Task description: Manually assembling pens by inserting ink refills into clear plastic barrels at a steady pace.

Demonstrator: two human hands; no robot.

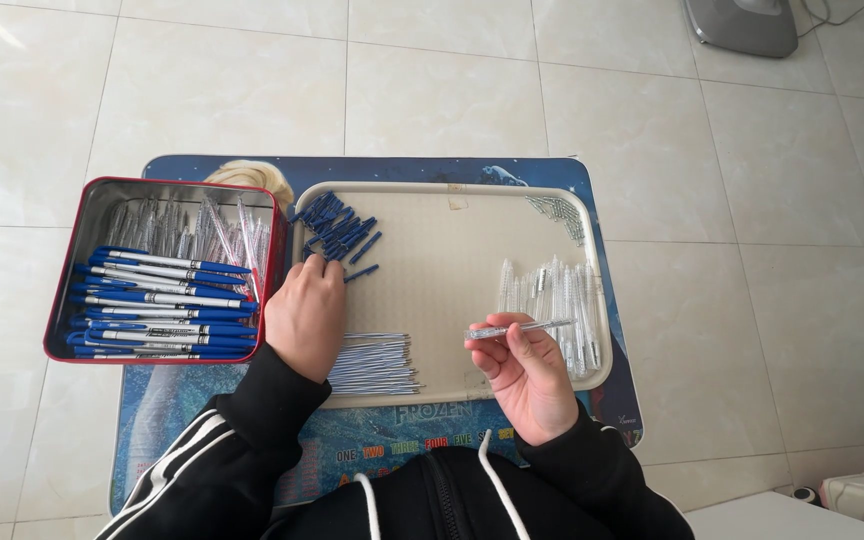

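Right hand (527,375) pinches a clear pen barrel (517,328) level, long axis left-right, over the tray's (452,395) right edge; left hand (304,312), curled, rests near blue caps (337,228) at its left corner.

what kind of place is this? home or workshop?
Likely a home doing hand assembly, not a factory: glossy tiled floor, a low table with a cartoon top, and pen parts sorted in a beige tray and red tin.
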